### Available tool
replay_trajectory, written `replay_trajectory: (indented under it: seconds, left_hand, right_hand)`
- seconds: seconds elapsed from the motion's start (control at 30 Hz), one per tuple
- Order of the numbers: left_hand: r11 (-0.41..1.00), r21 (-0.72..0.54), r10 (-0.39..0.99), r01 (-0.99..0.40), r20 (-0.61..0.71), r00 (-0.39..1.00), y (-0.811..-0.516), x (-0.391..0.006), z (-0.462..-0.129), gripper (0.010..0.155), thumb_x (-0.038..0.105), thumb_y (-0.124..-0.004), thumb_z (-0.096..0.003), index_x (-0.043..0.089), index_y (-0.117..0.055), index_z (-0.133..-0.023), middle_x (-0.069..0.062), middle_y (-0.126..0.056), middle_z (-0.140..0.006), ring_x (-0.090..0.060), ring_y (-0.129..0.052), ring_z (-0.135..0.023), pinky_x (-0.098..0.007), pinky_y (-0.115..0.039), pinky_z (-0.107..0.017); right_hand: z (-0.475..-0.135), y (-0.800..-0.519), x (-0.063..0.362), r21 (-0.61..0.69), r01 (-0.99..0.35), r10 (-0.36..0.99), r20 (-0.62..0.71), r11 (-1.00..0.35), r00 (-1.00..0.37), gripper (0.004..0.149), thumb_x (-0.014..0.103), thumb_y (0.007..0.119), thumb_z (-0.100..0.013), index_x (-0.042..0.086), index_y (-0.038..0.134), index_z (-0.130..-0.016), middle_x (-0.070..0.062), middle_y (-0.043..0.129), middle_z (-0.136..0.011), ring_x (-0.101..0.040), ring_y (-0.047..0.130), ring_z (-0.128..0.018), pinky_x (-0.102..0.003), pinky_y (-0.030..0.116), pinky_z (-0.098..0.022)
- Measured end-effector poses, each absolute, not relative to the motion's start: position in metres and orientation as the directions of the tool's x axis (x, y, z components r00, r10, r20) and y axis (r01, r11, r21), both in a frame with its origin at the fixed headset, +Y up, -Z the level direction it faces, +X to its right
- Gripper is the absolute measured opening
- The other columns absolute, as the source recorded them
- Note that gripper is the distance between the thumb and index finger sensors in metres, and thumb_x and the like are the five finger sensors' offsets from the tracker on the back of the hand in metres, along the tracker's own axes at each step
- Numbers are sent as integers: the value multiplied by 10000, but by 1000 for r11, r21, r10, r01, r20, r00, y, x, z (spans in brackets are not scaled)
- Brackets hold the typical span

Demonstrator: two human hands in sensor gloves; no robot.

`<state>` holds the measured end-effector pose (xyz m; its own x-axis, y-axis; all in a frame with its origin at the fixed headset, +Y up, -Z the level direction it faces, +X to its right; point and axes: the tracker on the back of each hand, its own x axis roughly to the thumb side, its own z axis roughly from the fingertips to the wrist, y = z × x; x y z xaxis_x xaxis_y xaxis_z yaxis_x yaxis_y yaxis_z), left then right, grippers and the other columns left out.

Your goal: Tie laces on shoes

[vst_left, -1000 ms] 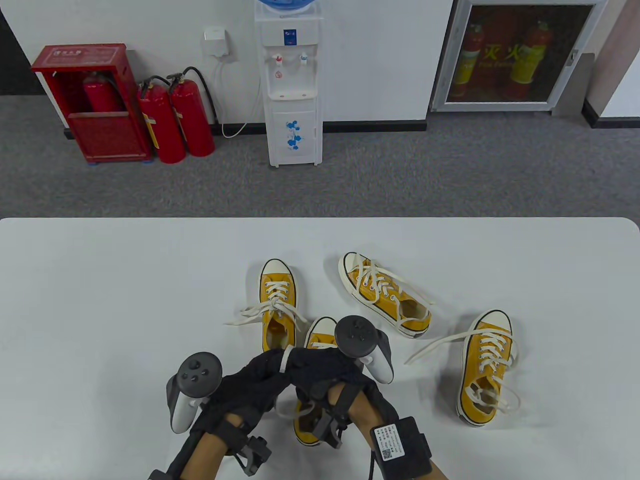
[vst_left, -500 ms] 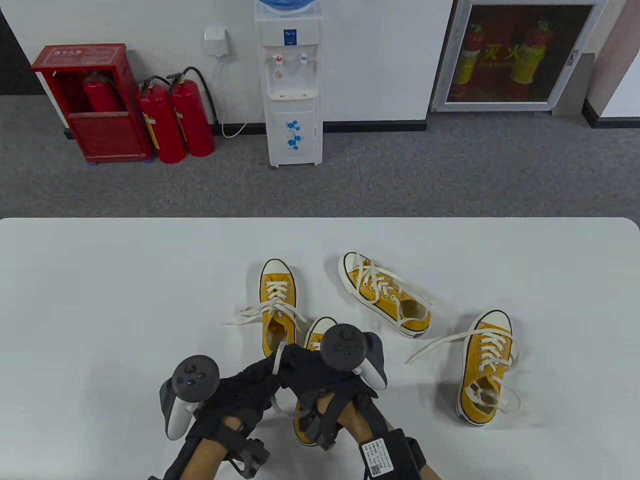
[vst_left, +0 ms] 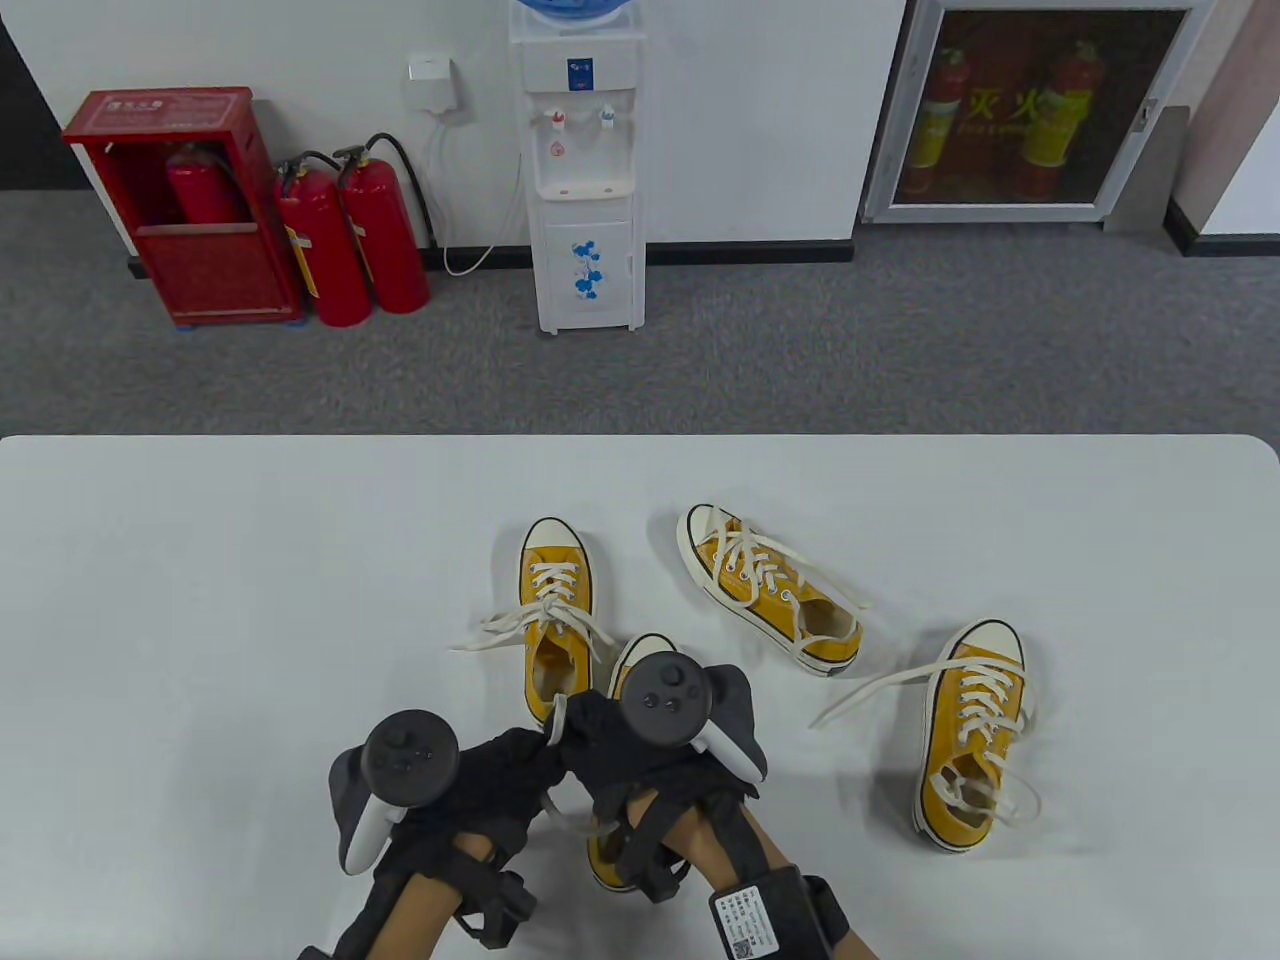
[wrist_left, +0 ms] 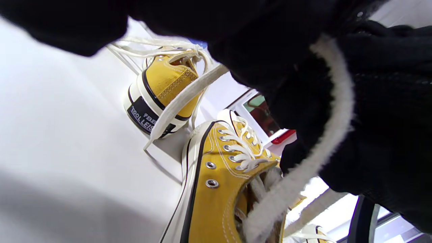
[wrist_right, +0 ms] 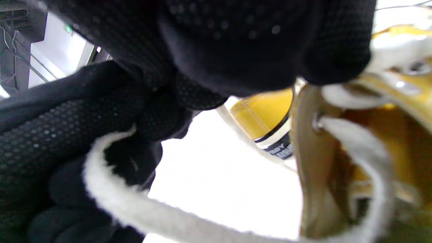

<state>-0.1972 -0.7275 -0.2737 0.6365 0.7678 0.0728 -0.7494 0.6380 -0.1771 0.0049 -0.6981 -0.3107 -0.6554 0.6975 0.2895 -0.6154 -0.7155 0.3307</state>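
Mid-knot on the nearest yellow shoe (vst_left: 612,850), close to the front edge of the table (vst_left: 200,600) and half hidden under both gloves: left hand (vst_left: 480,790) and right hand (vst_left: 640,765) pressed together above it, each grip curled round a strand of the white lace (wrist_left: 332,135), a short stretch poking up between them. Judging by that, first crossing or loop in the making, no bow showing yet. Next, probably: tuck one strand under, draw both ends apart, keep tension so nothing slips.
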Motion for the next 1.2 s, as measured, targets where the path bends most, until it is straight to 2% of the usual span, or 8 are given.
replay_trajectory:
  seconds: [0.33,0.57,0.8,0.87,0.97,1.03,1.13,1.2]
  left_hand:
    - [635,-158,771,-756,64,634,-728,-199,-273,471,552,-764,-474,186,-944,-709,152,-1018,-324,-38,-938,5,-383,-931,-153]
    - [631,-179,772,-755,53,633,-730,-202,-277,473,567,-760,-471,193,-946,-694,160,-1011,-308,-36,-934,8,-384,-931,-150]
    - [585,-203,805,-786,25,593,-734,-210,-280,474,577,-752,-473,202,-953,-682,161,-1012,-304,-40,-937,4,-389,-930,-156]
    - [579,-209,809,-788,23,588,-735,-212,-280,475,582,-750,-474,206,-956,-676,161,-1012,-300,-42,-938,4,-390,-931,-157]
    - [562,-205,820,-801,13,572,-736,-217,-281,474,586,-746,-474,209,-959,-670,163,-1012,-295,-41,-938,5,-390,-931,-156]
    - [544,-204,832,-814,4,555,-737,-220,-282,475,587,-744,-475,210,-960,-667,163,-1011,-293,-41,-938,6,-390,-931,-156]
    - [493,-214,861,-843,-16,508,-740,-225,-284,476,587,-740,-478,210,-958,-669,161,-1012,-294,-42,-938,5,-391,-931,-157]
    - [487,-211,865,-847,-16,502,-741,-227,-284,476,589,-738,-478,212,-959,-667,159,-1013,-292,-42,-938,5,-392,-930,-156]
  right_hand:
    - [-305,-699,20,417,-651,769,247,-634,-590,488,297,862,-435,197,815,-911,-39,930,-709,-124,985,-267,-484,819,-442]
    - [-303,-691,43,473,-727,866,222,-498,-449,491,256,856,-442,192,812,-927,-57,920,-748,-161,986,-348,-543,758,-531]
    - [-307,-685,52,437,-797,908,234,-418,-349,475,225,830,-451,238,827,-926,-66,900,-786,-180,974,-398,-571,717,-568]
    - [-308,-685,50,441,-791,904,248,-425,-348,461,203,813,-451,273,855,-905,-65,879,-812,-187,962,-427,-579,700,-582]
    - [-309,-685,46,467,-788,912,278,-402,-301,416,161,794,-445,296,949,-806,-67,857,-833,-203,942,-460,-592,671,-595]
    - [-307,-684,44,472,-765,896,302,-438,-326,382,133,796,-432,288,1022,-699,-67,851,-844,-223,932,-471,-601,650,-604]
    - [-305,-683,41,457,-721,851,340,-521,-400,368,115,800,-421,267,1045,-649,-65,827,-872,-242,913,-501,-608,625,-615]
    - [-304,-686,38,435,-683,809,346,-586,-474,368,97,798,-423,229,1042,-664,-76,792,-902,-263,891,-529,-615,602,-624]
